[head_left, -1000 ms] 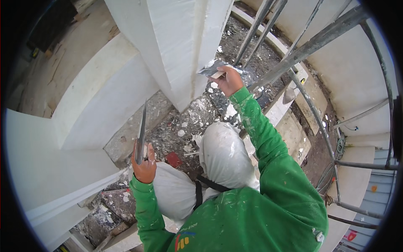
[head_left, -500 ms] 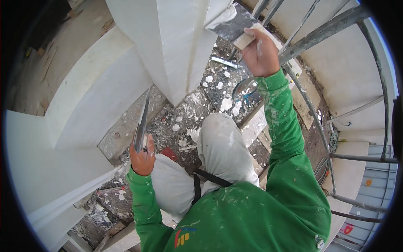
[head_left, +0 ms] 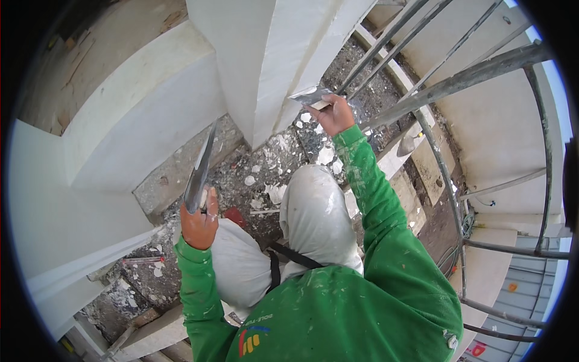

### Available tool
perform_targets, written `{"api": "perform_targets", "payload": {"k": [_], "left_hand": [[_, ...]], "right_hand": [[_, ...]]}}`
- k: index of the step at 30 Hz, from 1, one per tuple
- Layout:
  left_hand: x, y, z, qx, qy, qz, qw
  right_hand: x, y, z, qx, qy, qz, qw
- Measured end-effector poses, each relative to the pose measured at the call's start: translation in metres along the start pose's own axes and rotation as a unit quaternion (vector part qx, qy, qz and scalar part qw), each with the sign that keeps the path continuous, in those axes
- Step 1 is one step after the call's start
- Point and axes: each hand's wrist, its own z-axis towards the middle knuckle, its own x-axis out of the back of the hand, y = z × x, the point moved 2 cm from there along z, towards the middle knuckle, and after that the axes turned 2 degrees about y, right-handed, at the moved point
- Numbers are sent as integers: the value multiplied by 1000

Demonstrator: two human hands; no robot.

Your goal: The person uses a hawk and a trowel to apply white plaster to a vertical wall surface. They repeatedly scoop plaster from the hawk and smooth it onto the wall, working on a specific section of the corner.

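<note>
My left hand [head_left: 198, 225] is closed round the pale handle of a steel plastering trowel [head_left: 201, 168], its long blade seen nearly edge-on and pointing away from me. Farther out to the right, my right hand [head_left: 335, 116] grips a wide, flat putty blade [head_left: 311, 95] with a pale backing. White filler shows along its far-left edge. That edge lies against or very close to the right face of a white column [head_left: 289, 72]; whether it touches I cannot tell. Both green sleeves carry white splashes.
Metal railing bars [head_left: 449, 90] curve along the right side, close to my right arm. A low curved white wall [head_left: 145, 114] stands at left. White lumps and flakes [head_left: 276, 193] litter the dirty floor round my knees. Another trowel [head_left: 407, 145] rests on a ledge beyond the railing.
My right hand has come down and to the left with the putty blade, bringing it to the column's right face. My left hand keeps its hold on the trowel; the view has shifted slightly.
</note>
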Motion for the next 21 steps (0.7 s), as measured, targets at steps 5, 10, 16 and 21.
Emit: {"api": "perform_targets", "payload": {"k": [5,10,16,21], "left_hand": [[-2,-6,-1,-22,-1,-10,1000],[-4,-5,-2,4,-38,-41,998],[-14,-2,-4,165,-163,-356,905],[-14,30,-3,197,-277,-715,611]], "right_hand": [[-40,-43,1,-13,-48,-31,998],[-137,-121,-39,34,-95,-111,989],[-153,-163,-81,159,-214,-123,956],[-105,-97,-176,603,22,-614,509]]}}
